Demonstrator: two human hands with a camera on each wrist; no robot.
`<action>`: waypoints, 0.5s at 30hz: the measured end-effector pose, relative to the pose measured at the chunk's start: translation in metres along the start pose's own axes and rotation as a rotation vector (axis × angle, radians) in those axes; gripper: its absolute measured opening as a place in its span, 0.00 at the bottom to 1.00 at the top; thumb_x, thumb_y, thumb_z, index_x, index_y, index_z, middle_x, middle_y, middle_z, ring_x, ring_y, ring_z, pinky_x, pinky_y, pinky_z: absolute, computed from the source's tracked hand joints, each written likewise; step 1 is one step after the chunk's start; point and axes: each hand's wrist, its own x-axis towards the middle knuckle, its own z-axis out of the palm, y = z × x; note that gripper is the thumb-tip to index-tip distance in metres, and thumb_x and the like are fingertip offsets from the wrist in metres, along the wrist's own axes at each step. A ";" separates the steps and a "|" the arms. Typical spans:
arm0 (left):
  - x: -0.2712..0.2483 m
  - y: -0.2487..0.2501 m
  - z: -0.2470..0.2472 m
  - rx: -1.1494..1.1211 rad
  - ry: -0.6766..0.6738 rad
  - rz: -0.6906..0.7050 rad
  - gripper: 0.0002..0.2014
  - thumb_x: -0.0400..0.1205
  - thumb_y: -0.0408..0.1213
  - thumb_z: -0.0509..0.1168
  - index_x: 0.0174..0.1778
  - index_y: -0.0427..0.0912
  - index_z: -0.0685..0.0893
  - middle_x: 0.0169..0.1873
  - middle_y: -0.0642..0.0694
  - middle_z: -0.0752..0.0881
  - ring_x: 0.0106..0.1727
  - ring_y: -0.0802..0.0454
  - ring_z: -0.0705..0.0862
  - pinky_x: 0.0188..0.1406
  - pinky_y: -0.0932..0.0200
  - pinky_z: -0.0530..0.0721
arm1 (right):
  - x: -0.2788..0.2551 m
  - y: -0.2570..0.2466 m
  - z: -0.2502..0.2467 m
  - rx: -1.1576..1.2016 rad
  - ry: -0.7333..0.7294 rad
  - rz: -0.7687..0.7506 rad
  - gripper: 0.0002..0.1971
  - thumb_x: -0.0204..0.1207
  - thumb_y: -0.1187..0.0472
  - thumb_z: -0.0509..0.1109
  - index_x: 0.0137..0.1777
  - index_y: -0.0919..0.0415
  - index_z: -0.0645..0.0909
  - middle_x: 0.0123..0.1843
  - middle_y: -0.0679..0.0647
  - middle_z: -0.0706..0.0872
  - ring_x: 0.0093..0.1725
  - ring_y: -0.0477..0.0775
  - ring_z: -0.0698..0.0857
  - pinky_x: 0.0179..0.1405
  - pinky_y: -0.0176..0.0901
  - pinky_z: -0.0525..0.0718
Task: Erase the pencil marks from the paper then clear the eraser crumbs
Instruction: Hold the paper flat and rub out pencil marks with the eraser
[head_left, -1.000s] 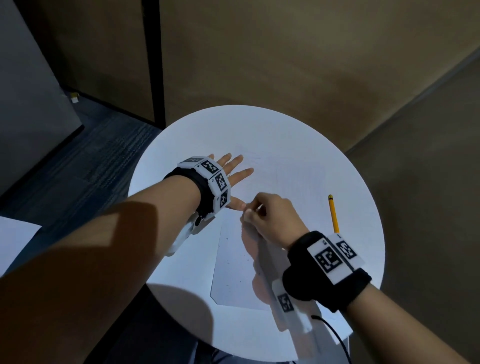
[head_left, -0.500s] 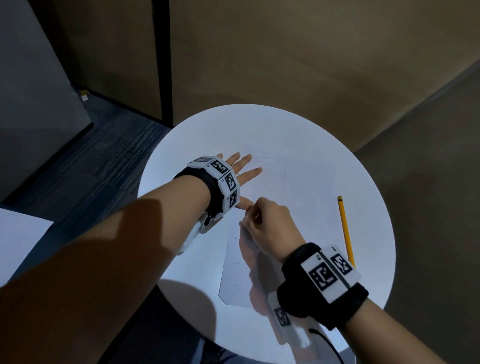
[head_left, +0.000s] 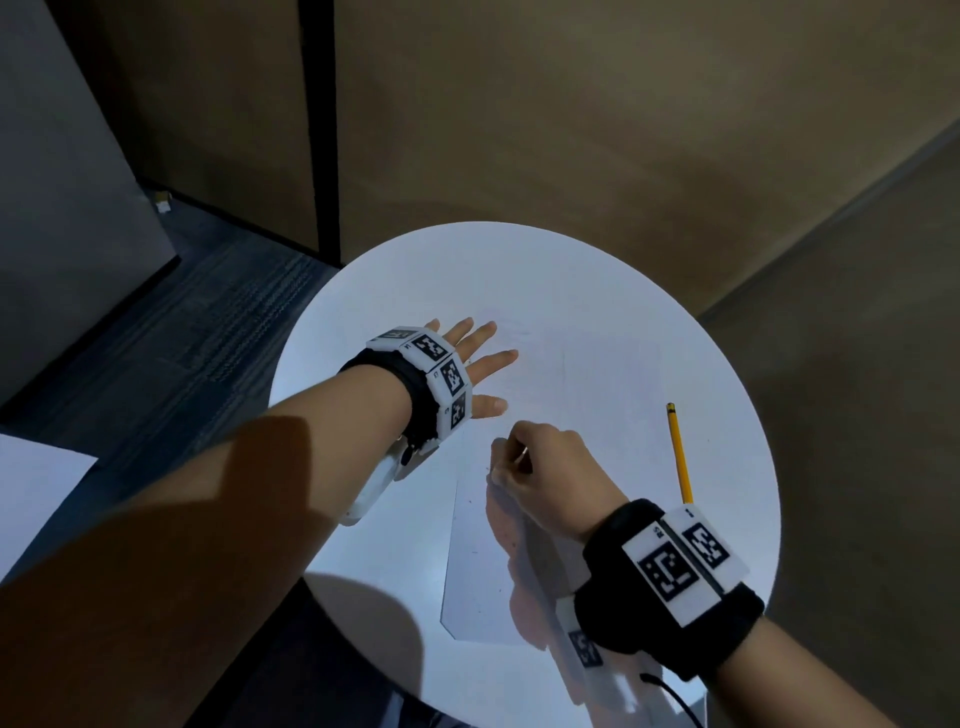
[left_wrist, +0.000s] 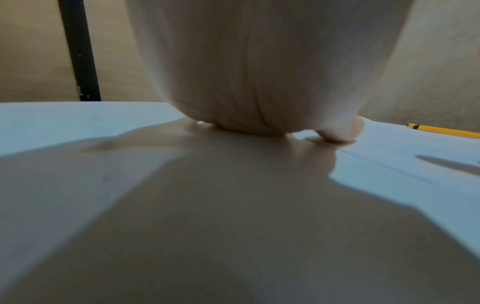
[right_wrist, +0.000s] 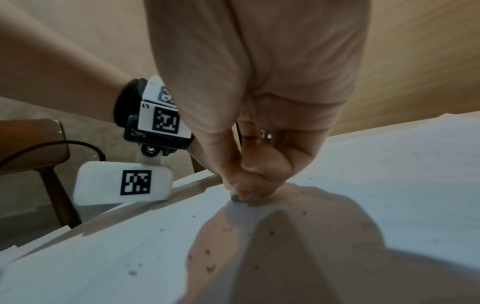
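A white sheet of paper (head_left: 478, 571) lies on the round white table (head_left: 519, 270). My left hand (head_left: 488, 364) lies flat at the sheet's far left, fingers spread; its wrist view shows the palm (left_wrist: 259, 102) down on the surface. My right hand (head_left: 506, 462) is curled, its fingertips pinching a small grey eraser (right_wrist: 235, 197) whose tip presses on the paper (right_wrist: 389, 174). Dark eraser crumbs (right_wrist: 207, 267) are scattered over the near part of the sheet. Faint pencil marks (right_wrist: 384, 152) show farther up.
A yellow pencil (head_left: 678, 452) lies on the table to the right of my right hand, also in the left wrist view (left_wrist: 441, 130). A brown chair (right_wrist: 31, 144) stands off the table's left. Another white sheet (head_left: 31, 493) shows at lower left. Walls stand close behind.
My right hand has slid a little toward me along the paper, away from the left thumb, still pinching the eraser. The left hand stays flat in place.
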 end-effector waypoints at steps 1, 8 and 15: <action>0.001 -0.001 0.001 0.003 0.006 -0.002 0.34 0.82 0.65 0.44 0.81 0.63 0.38 0.82 0.51 0.33 0.83 0.49 0.34 0.78 0.44 0.33 | 0.000 0.000 -0.001 0.005 -0.013 -0.002 0.05 0.80 0.61 0.63 0.45 0.63 0.78 0.48 0.59 0.86 0.45 0.58 0.83 0.41 0.42 0.78; 0.001 0.000 0.001 0.002 0.006 -0.013 0.31 0.84 0.62 0.42 0.81 0.62 0.36 0.82 0.51 0.33 0.83 0.49 0.35 0.78 0.44 0.35 | 0.012 0.004 -0.012 0.201 -0.005 0.061 0.05 0.74 0.62 0.69 0.39 0.60 0.78 0.31 0.50 0.81 0.21 0.41 0.77 0.25 0.33 0.73; -0.003 0.015 -0.012 -0.033 0.033 -0.107 0.29 0.89 0.48 0.46 0.84 0.47 0.43 0.84 0.47 0.42 0.84 0.47 0.41 0.80 0.41 0.39 | 0.026 0.007 -0.015 0.267 0.099 0.085 0.05 0.74 0.63 0.69 0.42 0.60 0.75 0.38 0.55 0.83 0.29 0.47 0.77 0.29 0.35 0.75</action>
